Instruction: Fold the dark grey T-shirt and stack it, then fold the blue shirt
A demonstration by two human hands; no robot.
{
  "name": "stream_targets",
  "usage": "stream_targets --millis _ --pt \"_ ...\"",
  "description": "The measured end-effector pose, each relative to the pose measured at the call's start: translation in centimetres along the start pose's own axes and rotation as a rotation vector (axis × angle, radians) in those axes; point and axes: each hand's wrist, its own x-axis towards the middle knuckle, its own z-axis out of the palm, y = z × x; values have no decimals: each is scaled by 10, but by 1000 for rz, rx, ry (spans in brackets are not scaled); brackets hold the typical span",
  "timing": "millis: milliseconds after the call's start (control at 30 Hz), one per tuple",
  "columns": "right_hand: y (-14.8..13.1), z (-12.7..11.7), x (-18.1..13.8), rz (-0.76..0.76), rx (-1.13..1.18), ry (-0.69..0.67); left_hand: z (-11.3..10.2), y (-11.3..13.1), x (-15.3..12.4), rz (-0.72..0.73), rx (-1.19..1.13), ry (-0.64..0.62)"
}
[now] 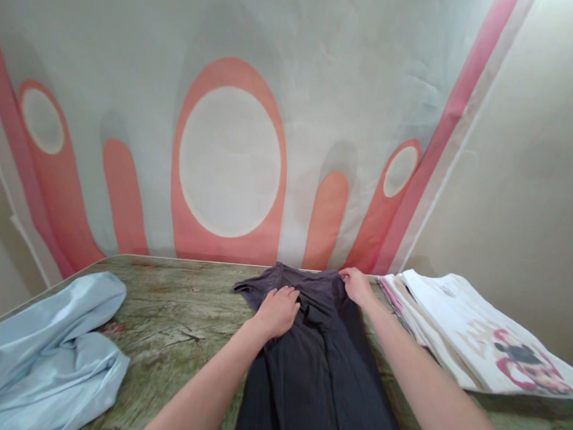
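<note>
A black short-sleeved garment (321, 365), perhaps a long T-shirt or a dress, lies lengthwise in front of me, with its neck and shoulder end near the table's far edge. One sleeve sticks out to the left. My left hand (278, 311) rests on the upper part of the cloth, its fingers stretched over the fabric near some small folds. At the far right corner, my right hand (358, 287) pinches the garment's edge between thumb and fingers. The lower part of the garment runs out of view at the bottom.
On the right lies a stack of folded clothes, topped by a white T-shirt (481, 332) with a cartoon print. A crumpled light blue cloth (48, 355) lies at the left. The wood-patterned table (176, 326) ends at a wall covering (327, 98) with pink shapes.
</note>
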Motion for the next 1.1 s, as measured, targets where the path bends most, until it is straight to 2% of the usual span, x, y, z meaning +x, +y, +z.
stream_targets --millis 100,200,367,500,633,800,933,1100 --pt "0 22 1 7 47 71 -3 -2 14 38 -46 56" --pt "3 35 -3 1 93 113 -6 -5 44 22 -123 92" --pt "9 38 -6 -28 184 143 -1 -5 108 -89 -161 44" --pt "13 39 -7 -28 288 174 15 -10 137 -188 -163 22" --pt "22 42 -4 60 413 239 29 -16 145 -231 -172 -1" --pt "32 49 2 193 546 318 31 -16 145 -239 -163 41" --pt "38 48 5 234 565 383 27 4 138 -203 -129 104" --pt "48 36 3 232 474 392 28 40 127 -104 -109 54"
